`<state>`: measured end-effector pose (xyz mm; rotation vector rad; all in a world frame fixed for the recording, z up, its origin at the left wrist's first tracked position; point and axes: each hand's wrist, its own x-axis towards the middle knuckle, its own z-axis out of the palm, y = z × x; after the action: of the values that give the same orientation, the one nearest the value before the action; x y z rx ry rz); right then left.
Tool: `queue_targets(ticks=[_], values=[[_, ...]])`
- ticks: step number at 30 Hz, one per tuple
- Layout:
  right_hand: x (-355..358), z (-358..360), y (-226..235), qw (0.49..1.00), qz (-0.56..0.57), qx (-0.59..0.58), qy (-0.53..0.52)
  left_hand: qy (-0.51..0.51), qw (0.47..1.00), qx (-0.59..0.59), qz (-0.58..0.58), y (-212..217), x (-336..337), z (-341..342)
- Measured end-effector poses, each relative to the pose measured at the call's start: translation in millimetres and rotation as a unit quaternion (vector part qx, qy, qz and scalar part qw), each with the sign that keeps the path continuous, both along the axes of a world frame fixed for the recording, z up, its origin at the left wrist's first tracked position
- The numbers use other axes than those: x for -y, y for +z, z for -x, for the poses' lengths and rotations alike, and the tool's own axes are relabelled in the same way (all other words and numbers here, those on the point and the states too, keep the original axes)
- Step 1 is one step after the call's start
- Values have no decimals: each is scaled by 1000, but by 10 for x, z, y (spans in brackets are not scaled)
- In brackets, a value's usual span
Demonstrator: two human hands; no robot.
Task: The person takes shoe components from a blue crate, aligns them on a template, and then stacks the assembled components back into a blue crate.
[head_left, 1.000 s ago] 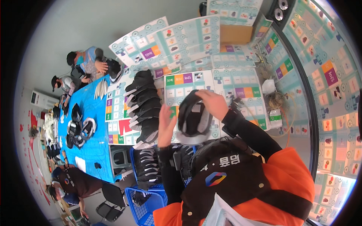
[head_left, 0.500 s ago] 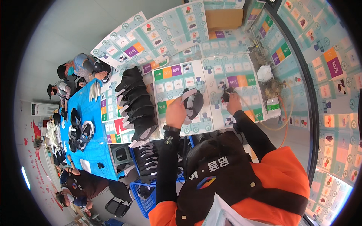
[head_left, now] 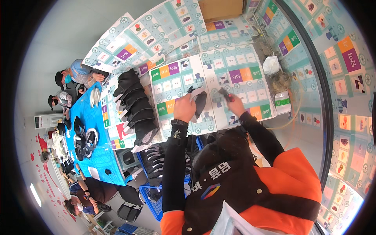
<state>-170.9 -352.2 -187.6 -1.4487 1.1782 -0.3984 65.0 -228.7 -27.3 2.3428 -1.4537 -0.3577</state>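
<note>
The patterned boards [head_left: 246, 58] spread beneath both my hands, and the row [head_left: 135, 103] of black uppers lies left of my left grip. One upper [head_left: 201, 102] is grasped in my left hand [head_left: 184, 109], now tipped more edge-on. My right hand [head_left: 235, 105], clasped on the small dark tool [head_left: 225, 93], has brought it closer to the upper, still apart, so both are ready together. My forearms converge, right one slanting inward.

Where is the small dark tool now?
In the head view, the small dark tool is in the right hand, above the patterned table, right of the black shoe piece in the left hand.
</note>
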Motion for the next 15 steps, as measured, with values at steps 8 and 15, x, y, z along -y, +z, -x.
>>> queue_targets(ticks=[8, 15], values=[[-386, -225, 621, 982, -108, -32, 155, -1, 999, 6, -41, -99, 79, 1], [-451, -232, 590, 978, 52, -69, 188, 15, 999, 9, -44, -69, 46, 19]])
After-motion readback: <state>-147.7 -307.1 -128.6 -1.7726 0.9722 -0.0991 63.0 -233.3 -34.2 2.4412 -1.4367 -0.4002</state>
